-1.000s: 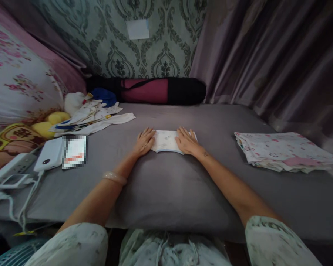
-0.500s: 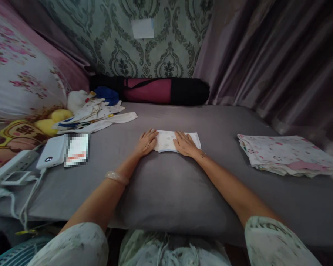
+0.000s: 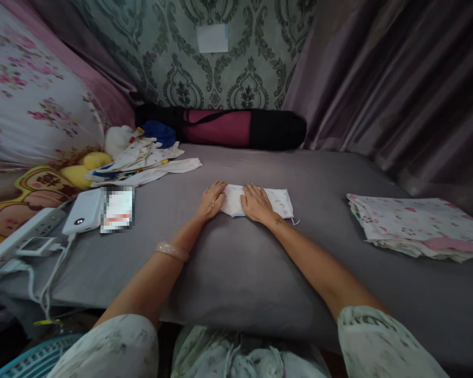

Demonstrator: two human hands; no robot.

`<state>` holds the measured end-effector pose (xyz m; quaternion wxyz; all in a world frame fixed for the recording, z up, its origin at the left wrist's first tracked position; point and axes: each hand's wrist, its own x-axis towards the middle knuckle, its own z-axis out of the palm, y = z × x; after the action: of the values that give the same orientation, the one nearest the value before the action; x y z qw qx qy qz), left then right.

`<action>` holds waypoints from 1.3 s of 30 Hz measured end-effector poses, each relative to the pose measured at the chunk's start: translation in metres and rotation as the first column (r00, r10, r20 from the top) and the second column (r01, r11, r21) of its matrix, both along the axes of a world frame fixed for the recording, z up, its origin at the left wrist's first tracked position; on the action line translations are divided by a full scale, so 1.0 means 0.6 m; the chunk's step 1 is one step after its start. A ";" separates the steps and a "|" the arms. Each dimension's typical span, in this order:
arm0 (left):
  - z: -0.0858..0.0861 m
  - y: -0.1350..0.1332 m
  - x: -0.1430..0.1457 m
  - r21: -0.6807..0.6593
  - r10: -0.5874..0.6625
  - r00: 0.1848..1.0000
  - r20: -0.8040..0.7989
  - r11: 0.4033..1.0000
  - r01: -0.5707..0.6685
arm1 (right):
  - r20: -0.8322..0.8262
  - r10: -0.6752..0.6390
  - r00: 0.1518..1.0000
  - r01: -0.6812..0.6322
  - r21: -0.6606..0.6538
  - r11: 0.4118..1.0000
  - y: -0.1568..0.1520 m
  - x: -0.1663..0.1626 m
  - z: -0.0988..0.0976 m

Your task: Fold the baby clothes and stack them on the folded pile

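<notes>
A small folded white cloth [image 3: 278,201] with a faint print lies on the grey bed sheet [image 3: 240,273] in front of me. My left hand [image 3: 212,199] rests flat on the cloth's left end, fingers stretched out. My right hand [image 3: 255,203] lies flat on the cloth's middle, fingers extended, leaving the right part of the cloth uncovered. A pale bracelet [image 3: 172,251] sits on my left wrist.
A folded stack of printed cloths [image 3: 418,226] lies at the right. A loose pile of white garments [image 3: 142,163] and plush toys [image 3: 82,170] sit at the back left. A power bank [image 3: 84,218], phone and power strip [image 3: 19,239] lie left. A black-and-red roll bag [image 3: 228,128] lines the wall.
My right hand has slid leftward over the cloth toward my left hand, uncovering the cloth's right end. The camera view has shifted slightly left.
</notes>
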<state>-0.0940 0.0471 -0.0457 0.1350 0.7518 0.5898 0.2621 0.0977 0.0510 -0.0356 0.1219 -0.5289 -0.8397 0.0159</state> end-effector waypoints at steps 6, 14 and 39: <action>0.006 -0.003 0.001 -0.024 0.009 1.000 0.009 1.000 -0.009 | 0.025 -0.007 1.000 0.008 -0.040 0.999 0.003 0.000 0.005; 0.013 -0.007 -0.001 0.015 0.038 0.990 0.134 0.999 -0.040 | 0.021 -0.001 1.000 0.001 -0.016 1.000 0.001 -0.044 0.017; 0.021 -0.009 -0.002 -0.038 0.160 0.916 0.369 0.987 -0.157 | 0.019 0.047 0.999 -0.045 -0.073 0.996 -0.012 -0.135 0.015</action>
<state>-0.0951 0.0419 -0.0328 0.2252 0.6382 0.6135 0.4069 0.0168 0.0436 -0.0265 0.0934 -0.5137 -0.8517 0.0436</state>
